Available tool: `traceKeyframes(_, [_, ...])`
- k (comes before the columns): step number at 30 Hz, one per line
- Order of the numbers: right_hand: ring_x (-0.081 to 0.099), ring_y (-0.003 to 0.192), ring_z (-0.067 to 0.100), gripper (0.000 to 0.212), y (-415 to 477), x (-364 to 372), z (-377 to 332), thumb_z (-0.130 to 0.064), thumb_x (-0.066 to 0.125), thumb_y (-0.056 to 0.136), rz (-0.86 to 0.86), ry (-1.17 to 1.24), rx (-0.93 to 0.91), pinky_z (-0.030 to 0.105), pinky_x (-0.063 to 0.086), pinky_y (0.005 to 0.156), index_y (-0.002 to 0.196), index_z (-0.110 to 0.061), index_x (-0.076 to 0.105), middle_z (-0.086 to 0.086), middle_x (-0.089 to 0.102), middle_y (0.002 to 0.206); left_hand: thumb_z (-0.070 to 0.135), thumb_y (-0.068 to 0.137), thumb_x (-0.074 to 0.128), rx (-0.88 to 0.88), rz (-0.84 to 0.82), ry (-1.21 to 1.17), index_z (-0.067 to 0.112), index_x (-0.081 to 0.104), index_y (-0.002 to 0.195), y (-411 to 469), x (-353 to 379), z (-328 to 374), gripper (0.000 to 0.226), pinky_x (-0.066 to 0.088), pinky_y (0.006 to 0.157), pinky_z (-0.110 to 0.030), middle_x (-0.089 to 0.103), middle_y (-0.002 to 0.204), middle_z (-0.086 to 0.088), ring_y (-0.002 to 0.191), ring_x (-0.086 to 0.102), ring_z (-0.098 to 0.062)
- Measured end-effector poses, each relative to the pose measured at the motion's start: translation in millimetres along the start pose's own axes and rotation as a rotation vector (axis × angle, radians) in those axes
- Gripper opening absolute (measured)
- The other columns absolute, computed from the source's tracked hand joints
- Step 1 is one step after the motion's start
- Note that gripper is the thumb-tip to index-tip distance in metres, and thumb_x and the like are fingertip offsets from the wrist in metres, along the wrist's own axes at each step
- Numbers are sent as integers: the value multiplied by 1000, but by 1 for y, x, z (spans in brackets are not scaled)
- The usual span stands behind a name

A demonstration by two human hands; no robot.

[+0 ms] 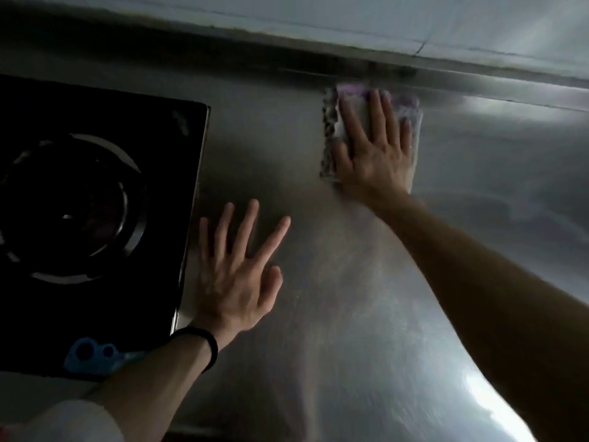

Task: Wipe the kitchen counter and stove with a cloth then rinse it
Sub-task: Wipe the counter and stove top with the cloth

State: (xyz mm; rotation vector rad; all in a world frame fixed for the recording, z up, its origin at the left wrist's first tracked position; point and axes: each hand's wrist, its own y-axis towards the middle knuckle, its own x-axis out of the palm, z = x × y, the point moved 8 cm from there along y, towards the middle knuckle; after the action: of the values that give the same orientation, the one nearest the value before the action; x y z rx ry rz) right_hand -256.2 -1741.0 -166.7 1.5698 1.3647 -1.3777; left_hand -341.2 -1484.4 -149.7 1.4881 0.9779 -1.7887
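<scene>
A folded white and purple cloth (331,135) lies flat on the steel counter (366,298) near the back wall. My right hand (376,148) presses down on it with fingers spread, covering most of it. My left hand (237,269) rests flat on the bare counter, fingers apart, just right of the black glass stove (95,193). The stove fills the left side and shows one round burner ring.
A blue plastic item (92,355) sits at the stove's front edge by my left wrist, which wears a black band. The tiled wall (382,20) and a raised steel lip run along the back. Bare steel stretches to the right and front.
</scene>
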Motion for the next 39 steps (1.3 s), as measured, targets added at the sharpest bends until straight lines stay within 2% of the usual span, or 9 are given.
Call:
traceKeyframes(6, [0,162,27,64,-6,-7,-6,-57,23,107,52,25,30,53,3,130,166,-37,10,10,3,175,48,89,49,-4,17,4,44,22,164,2,8,0,80,12,124,-69,15,176,-6,158,19,-43])
traceKeyframes(9, [2,162,24,63,-95,5,-24,-56,25,107,59,39,78,53,8,129,166,-38,10,8,5,176,47,88,49,8,39,24,44,22,164,4,9,-1,81,11,124,-70,15,176,-8,157,20,-45])
traceKeyframes(13, [4,162,23,65,-271,46,-54,-56,31,104,-55,27,61,52,11,127,165,-39,17,4,4,176,47,86,51,0,56,17,43,22,165,2,8,1,84,11,124,-69,13,176,-7,157,19,-44])
traceKeyframes(15, [3,162,22,69,-312,57,-57,-56,40,100,-108,-13,47,50,7,127,164,-39,21,2,3,176,46,87,51,2,63,11,43,23,165,1,9,0,83,11,124,-70,13,176,-7,158,19,-44])
traceKeyframes(18, [2,162,22,73,-288,56,-51,-57,44,97,-123,-40,-29,48,0,128,164,-41,19,3,2,176,46,87,53,9,79,15,42,25,164,0,8,0,82,11,124,-70,14,176,-7,158,20,-44])
traceKeyframes(22, [11,161,27,65,-182,27,-22,-57,37,102,-34,-15,-154,52,7,126,163,-40,24,8,15,174,44,88,49,-18,56,1,41,30,163,3,5,1,78,10,125,-70,17,175,-9,157,21,-45])
traceKeyframes(29, [7,161,28,66,-1,-17,48,-61,24,105,70,-56,-25,51,3,129,166,-36,15,11,9,175,46,87,49,-25,46,31,43,26,163,2,6,0,80,10,126,-67,15,176,-7,157,20,-43])
traceKeyframes(34, [2,162,28,66,-7,-20,43,-59,23,106,57,-27,22,53,5,129,166,-36,12,11,4,175,47,87,48,-19,46,37,45,23,164,2,11,-1,81,9,126,-67,13,176,-5,158,18,-42])
traceKeyframes(39, [6,162,25,62,-119,-3,8,-54,31,106,91,34,149,52,9,129,165,-36,20,8,10,175,45,88,47,-16,52,38,42,29,163,3,4,2,78,12,125,-67,18,175,-8,156,21,-43])
